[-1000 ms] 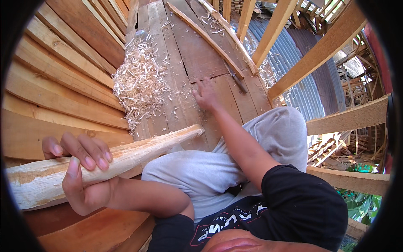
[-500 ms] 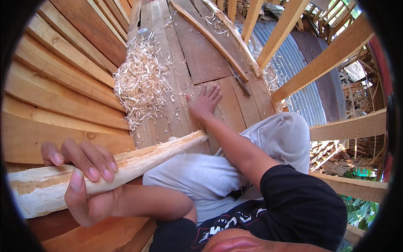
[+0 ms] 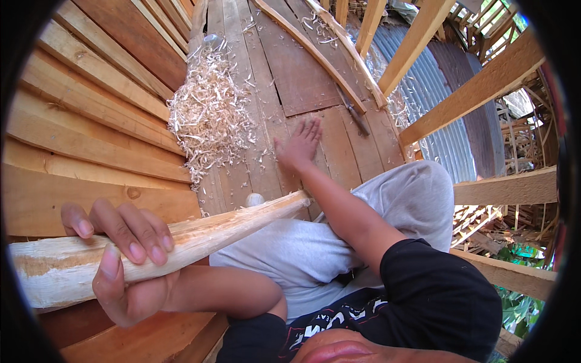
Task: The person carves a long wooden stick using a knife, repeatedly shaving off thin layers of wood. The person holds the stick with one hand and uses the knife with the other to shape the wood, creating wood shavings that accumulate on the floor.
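Note:
My left hand [image 3: 124, 260] is wrapped round the thick end of a peeled wooden pole [image 3: 209, 239], its thumb below and its fingers over the top. The pole slants across my lap, and its thinner end reaches past my grey-trousered knee, near my right forearm. Out over the plank floor [image 3: 339, 142], my right hand [image 3: 301, 145] lies palm down with its fingers stretched out, holding nothing. To the right of that hand lies a slim tool with a dark handle [image 3: 358, 123], its other end partly covered by a long curved strip of wood [image 3: 315, 57].
Curly wood shavings [image 3: 212, 112] are heaped beside the stepped plank wall [image 3: 91, 103] on the left. A small pale round object [image 3: 255, 199] sits just beyond the pole. Wooden railing posts [image 3: 417, 45] stand on the right, with corrugated metal sheets [image 3: 433, 97] beyond them.
The view has shifted slightly, and more of the pale round object shows beyond the pole. My left hand keeps its grip; my right hand stays flat on the floor.

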The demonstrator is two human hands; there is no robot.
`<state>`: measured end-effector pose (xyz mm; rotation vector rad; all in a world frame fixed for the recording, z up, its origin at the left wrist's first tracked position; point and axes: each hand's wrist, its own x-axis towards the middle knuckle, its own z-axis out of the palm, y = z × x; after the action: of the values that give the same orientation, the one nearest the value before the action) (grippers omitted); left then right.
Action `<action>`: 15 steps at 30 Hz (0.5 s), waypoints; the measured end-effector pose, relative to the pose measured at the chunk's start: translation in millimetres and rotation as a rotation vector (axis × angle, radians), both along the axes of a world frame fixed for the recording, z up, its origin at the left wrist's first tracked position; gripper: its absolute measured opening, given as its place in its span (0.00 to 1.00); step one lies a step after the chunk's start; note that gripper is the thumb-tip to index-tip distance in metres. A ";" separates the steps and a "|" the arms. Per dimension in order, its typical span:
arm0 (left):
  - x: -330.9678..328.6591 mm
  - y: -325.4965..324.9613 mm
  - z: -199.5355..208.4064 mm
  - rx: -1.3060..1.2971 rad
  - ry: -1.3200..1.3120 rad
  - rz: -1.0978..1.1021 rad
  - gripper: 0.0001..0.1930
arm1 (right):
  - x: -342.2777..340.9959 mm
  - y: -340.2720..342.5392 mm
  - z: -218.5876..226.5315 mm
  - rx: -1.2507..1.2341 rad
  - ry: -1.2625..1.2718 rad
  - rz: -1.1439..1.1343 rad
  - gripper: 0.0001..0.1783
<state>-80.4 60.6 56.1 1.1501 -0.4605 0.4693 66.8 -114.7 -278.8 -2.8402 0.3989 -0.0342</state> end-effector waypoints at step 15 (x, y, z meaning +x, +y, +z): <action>8.9 -7.0 -2.0 -0.054 0.027 0.031 0.16 | 91.4 -64.7 -6.6 0.150 -0.182 -0.193 0.43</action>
<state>-71.5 53.6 54.1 1.1110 -0.4051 0.4900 158.2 -179.5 -285.4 -2.6146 0.6062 -0.2854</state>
